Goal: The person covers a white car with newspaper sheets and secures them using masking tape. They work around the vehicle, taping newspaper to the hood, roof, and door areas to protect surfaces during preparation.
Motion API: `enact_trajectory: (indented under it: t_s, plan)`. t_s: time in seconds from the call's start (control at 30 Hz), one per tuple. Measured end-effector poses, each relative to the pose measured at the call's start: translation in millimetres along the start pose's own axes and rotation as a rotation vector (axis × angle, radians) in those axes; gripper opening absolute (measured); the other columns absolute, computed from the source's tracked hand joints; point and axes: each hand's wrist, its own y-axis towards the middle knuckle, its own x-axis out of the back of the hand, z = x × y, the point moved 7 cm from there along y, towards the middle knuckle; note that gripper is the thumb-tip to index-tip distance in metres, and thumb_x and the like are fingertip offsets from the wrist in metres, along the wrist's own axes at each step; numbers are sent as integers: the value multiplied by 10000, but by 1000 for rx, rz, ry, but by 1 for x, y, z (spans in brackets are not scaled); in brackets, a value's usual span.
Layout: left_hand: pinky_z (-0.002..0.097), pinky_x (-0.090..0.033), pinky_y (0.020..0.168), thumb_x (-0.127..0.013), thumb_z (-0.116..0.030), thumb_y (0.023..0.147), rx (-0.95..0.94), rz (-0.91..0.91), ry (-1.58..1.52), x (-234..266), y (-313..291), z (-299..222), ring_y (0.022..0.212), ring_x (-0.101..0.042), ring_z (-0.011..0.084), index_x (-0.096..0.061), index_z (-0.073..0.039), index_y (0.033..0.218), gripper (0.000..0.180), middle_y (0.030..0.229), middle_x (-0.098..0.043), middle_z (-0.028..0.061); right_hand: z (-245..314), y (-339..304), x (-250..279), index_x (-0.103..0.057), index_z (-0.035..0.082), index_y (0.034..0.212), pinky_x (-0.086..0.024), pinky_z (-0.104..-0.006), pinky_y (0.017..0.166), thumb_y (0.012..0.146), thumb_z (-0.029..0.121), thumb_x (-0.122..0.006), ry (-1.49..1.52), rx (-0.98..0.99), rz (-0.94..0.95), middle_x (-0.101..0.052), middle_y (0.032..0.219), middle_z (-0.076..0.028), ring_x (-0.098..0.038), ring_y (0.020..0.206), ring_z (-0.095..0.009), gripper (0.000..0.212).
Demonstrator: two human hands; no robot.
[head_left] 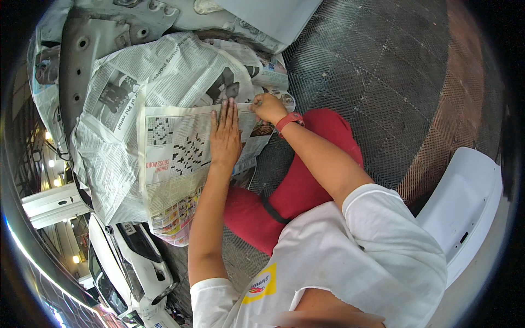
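While the left hand (225,143) lies flat and open on a big newspaper sheet (188,128), the right hand (268,109) is closed, with its fingers pinching the sheet's top edge. The sheet is in front of the person's red pants (298,188), on top of more newspaper (164,65), near a gray metal part with holes (93,68).

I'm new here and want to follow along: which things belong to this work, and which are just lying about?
In the work:
newspaper under the flat left hand, right hand at its edge
grey bodywork beside it, probably

Seemingly just lying about:
curved white panel
white car
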Motion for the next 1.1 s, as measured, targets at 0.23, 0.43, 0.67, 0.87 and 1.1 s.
enact_trajectory:
  t_s: [0.23, 0.43, 0.67, 0.87, 1.1]
  plan:
    - [520, -102, 1389, -667, -269, 993, -36, 53, 162, -56, 24, -16, 1709, -178, 269, -319, -54, 1735, 847, 1839, -237, 111, 8, -25, -9, -696, 60, 1387, -590, -528, 915, 1033, 297, -652, -51, 313, -168, -784, 1115, -295, -766, 1019, -461, 428]
    - [463, -28, 1402, -563, -343, 1086, -7, 120, 230, -57, 24, -8, 1718, -111, 223, -206, -40, 1759, 820, 1856, -175, 85, -46, -57, -15, -526, 98, 1536, -593, -503, 799, 1096, 284, -586, -196, 280, -280, -800, 891, -177, -778, 805, -374, 481]
    - [504, -59, 1398, -642, -283, 1015, 66, 103, 139, -58, 32, -20, 1707, -173, 244, -236, -14, 1746, 878, 1839, -232, 105, -74, 2, -6, -678, 85, 1197, -576, -436, 634, 1105, 287, -578, -200, -34, -206, -753, 694, -86, -709, 557, -255, 244]
    - [509, -64, 1394, -636, -257, 1013, 45, 11, 99, -68, 45, -22, 1705, -187, 246, -251, -49, 1752, 859, 1839, -247, 73, -92, 19, -22, -679, 38, 1136, -546, -402, 542, 1083, 219, -587, 181, -126, -105, -751, 706, -103, -685, 525, -220, 210]
    - [448, -9, 1393, -570, -249, 1044, 79, 101, 112, -76, 45, -12, 1722, -71, 178, -162, -70, 1776, 857, 1872, -121, 2, -191, 28, -64, -673, 22, 1064, -511, -384, 455, 1072, 165, -584, 670, -478, -196, -751, 798, -158, -639, 496, -244, 169]
